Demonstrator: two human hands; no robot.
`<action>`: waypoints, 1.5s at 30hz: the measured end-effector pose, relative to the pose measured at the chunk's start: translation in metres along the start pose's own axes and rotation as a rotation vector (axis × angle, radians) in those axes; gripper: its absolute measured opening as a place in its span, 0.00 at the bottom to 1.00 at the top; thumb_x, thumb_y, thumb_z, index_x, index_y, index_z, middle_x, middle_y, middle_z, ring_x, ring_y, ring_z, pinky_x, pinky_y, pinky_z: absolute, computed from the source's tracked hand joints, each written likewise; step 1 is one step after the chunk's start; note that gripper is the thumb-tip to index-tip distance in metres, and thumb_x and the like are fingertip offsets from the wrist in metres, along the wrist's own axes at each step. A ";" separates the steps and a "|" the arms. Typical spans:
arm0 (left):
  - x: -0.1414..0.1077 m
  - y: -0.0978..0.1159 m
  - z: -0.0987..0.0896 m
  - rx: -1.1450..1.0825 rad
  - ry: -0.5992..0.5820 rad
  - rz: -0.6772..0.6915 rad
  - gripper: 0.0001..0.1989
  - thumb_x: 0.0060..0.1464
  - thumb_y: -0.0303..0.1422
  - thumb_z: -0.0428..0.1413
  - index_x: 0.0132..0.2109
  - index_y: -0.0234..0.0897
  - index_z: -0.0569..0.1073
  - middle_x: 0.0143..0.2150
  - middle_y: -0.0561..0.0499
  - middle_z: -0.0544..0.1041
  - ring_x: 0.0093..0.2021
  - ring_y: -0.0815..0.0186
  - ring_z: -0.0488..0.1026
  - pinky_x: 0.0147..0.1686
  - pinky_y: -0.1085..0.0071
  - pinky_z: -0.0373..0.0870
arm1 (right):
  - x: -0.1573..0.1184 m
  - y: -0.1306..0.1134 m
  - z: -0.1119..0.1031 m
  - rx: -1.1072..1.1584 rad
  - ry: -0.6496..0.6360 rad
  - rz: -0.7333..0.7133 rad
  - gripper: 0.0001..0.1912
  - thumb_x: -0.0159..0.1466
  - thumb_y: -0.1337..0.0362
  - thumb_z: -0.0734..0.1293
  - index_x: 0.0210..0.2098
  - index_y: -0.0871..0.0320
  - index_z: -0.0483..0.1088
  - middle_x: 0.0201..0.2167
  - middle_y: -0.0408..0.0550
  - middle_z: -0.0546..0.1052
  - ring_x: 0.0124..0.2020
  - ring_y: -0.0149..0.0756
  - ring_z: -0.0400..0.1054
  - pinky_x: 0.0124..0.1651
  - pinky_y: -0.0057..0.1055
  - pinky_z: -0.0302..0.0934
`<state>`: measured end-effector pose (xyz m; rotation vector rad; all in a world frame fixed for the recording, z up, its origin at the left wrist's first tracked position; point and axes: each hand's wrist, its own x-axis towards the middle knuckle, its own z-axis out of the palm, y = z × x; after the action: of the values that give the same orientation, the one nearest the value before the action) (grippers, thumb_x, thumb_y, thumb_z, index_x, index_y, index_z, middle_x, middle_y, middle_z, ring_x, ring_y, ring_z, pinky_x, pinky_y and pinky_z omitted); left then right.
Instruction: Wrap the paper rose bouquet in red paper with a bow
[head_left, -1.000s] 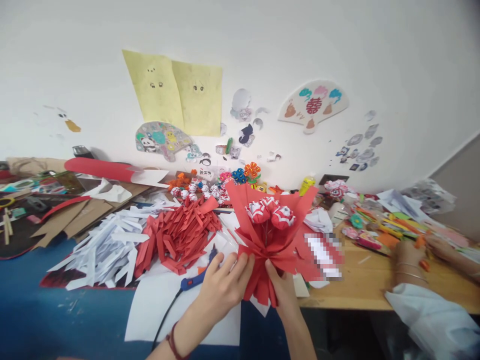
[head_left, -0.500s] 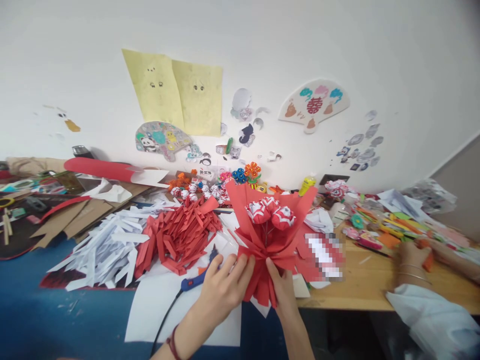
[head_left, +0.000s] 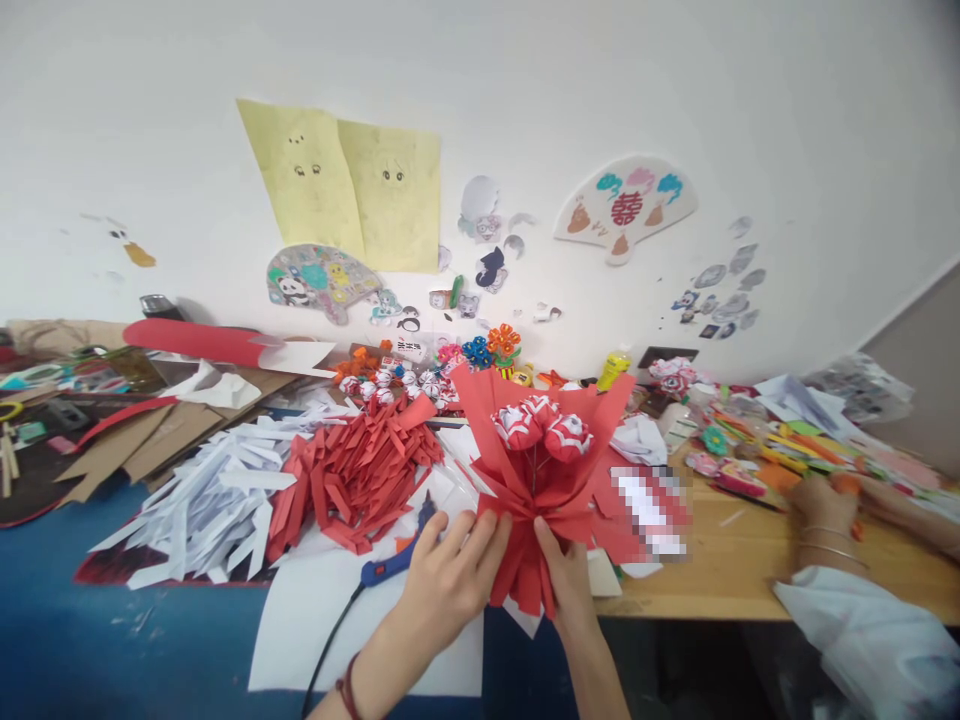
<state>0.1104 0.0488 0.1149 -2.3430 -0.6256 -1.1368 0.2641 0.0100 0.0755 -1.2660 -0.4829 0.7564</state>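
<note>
A bouquet wrapped in pleated red paper (head_left: 469, 405) is held upright between my two hands. Inside its flared top stand red-and-white striped paper flowers (head_left: 568, 436) on thin stems. My left hand (head_left: 457, 570) grips the gathered waist of the wrapping from the left, its fingertips on the paper. On the other side my right hand (head_left: 566, 575) clasps the waist, thumb in front and the other fingers hidden behind. Just left of my left hand lies a blue glue gun (head_left: 386, 568) with a black cord, partly on a white paper sheet (head_left: 300, 640).
White paper strips (head_left: 202, 490) and folded red strips (head_left: 360, 470) are heaped at left. Cardboard pieces (head_left: 172, 430) lie beyond. Small paper flowers (head_left: 502, 345) stand along the wall. At right, a co-worker's hand (head_left: 825, 515) handles something orange beside scattered craft scraps (head_left: 802, 440).
The view has shifted very slightly. Both my hands keep the same grip on the bouquet, which has barely moved.
</note>
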 end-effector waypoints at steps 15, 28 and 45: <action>-0.017 0.012 -0.003 -0.328 0.071 -0.475 0.01 0.62 0.28 0.56 0.39 0.37 0.72 0.35 0.51 0.78 0.35 0.65 0.72 0.40 0.65 0.59 | 0.000 0.009 -0.005 0.068 0.024 0.052 0.37 0.49 0.48 0.78 0.52 0.60 0.69 0.45 0.54 0.81 0.48 0.49 0.76 0.48 0.39 0.73; -0.007 0.005 0.011 -0.939 -0.188 -0.926 0.16 0.61 0.42 0.55 0.31 0.36 0.75 0.25 0.53 0.73 0.28 0.67 0.66 0.31 0.72 0.61 | -0.003 0.015 -0.006 0.030 0.024 -0.012 0.40 0.50 0.49 0.77 0.57 0.59 0.66 0.52 0.56 0.77 0.53 0.51 0.73 0.54 0.43 0.69; -0.007 0.019 0.021 -1.104 -0.162 -0.949 0.15 0.57 0.45 0.58 0.34 0.36 0.72 0.30 0.54 0.69 0.31 0.67 0.62 0.32 0.72 0.61 | -0.007 0.008 -0.001 0.064 0.053 0.005 0.41 0.51 0.49 0.77 0.59 0.57 0.64 0.53 0.54 0.77 0.54 0.49 0.73 0.53 0.40 0.71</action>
<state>0.1298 0.0443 0.0935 -3.1206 -1.5896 -2.1014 0.2585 0.0050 0.0679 -1.2248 -0.4095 0.7346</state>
